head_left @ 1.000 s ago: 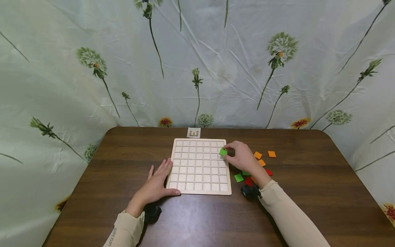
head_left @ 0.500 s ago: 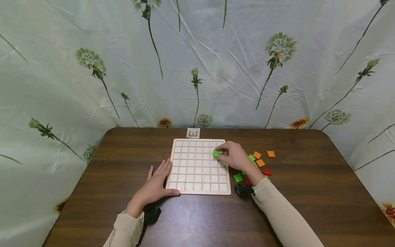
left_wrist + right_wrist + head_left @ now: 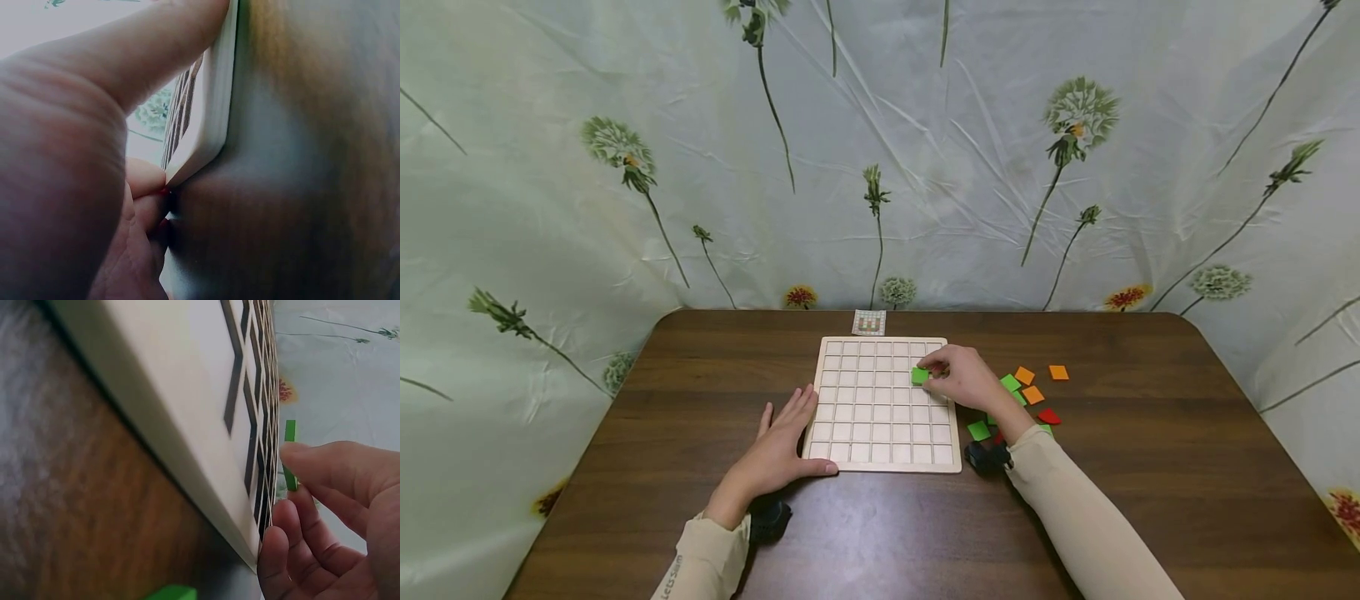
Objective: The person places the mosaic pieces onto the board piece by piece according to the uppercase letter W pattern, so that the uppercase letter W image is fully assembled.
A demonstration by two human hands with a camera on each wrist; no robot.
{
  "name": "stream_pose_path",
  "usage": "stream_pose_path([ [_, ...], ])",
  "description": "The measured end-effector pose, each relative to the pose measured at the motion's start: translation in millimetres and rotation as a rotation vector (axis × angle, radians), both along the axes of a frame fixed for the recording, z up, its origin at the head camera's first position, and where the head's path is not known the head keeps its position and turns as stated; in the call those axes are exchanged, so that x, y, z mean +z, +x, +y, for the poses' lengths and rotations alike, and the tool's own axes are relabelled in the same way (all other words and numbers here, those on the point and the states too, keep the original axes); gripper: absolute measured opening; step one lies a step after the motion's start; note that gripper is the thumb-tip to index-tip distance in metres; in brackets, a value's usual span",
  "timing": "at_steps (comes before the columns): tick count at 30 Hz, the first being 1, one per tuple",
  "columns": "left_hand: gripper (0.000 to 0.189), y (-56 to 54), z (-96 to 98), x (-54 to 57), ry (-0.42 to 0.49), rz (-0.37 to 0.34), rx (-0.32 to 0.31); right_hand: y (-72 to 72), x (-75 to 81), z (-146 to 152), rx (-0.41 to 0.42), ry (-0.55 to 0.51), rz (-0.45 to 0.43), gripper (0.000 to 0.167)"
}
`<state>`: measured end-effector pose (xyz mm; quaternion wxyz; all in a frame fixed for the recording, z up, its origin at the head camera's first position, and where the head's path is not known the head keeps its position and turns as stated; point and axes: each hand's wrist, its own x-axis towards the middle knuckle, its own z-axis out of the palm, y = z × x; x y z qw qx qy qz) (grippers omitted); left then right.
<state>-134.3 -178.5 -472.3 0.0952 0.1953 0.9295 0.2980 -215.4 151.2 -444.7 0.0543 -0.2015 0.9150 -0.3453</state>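
Observation:
A pale wooden grid board (image 3: 865, 432) with rows of square cells lies on the table. My right hand (image 3: 962, 379) pinches a green square tile (image 3: 919, 376) between thumb and fingers over the board's upper right cells. In the right wrist view the tile (image 3: 290, 453) is held on edge, just above the grid, with the other fingers beside the board's edge. My left hand (image 3: 778, 450) rests along the board's lower left corner, fingers straight at the left side and thumb on the front edge. The left wrist view shows the thumb (image 3: 156, 44) over the board's rim.
Right of the board lie loose green tiles (image 3: 978, 431), orange tiles (image 3: 1033, 395) and red tiles (image 3: 1048, 416), partly hidden by the right forearm. A small patterned card (image 3: 869, 322) lies behind the board near the table's back edge. A floral curtain (image 3: 970, 167) hangs behind.
My right hand has carried the green tile leftward from the board's right edge to over its cells, slightly lower now. The left hand has stayed in place.

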Motion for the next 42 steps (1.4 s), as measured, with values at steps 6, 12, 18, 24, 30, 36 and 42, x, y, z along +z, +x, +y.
stream_pose_path([
  [6,0.117,0.3,-0.1,0.8,0.005,0.000,0.002,-2.6,-0.2,0,0.010,0.014,-0.006,0.030],
  [12,0.117,0.2,-0.1,0.2,0.000,-0.004,0.000,-4.0,-1.1,-2,0.008,0.052,-0.030,0.029],
  [18,0.118,0.5,-0.8,-1.9,-0.003,-0.006,0.005,-5.5,-2.3,-2,0.032,0.055,-0.033,0.029],
  [24,0.118,0.0,-0.8,-2.4,-0.005,-0.003,0.003,-4.8,-1.4,-2,0.035,0.050,-0.051,0.029],
  [30,0.118,-0.4,-0.1,-1.3,-0.006,-0.004,0.001,-5.3,-0.8,-2,0.035,0.054,-0.049,0.029],
  [36,0.118,0.1,0.1,-1.2,-0.006,-0.007,-0.003,-2.5,-1.4,3,0.022,0.020,-0.046,0.034],
  [42,0.117,0.4,-0.6,-1.3,-0.002,-0.005,-0.004,4.7,4.3,13,-0.015,-0.083,-0.051,0.037],
])
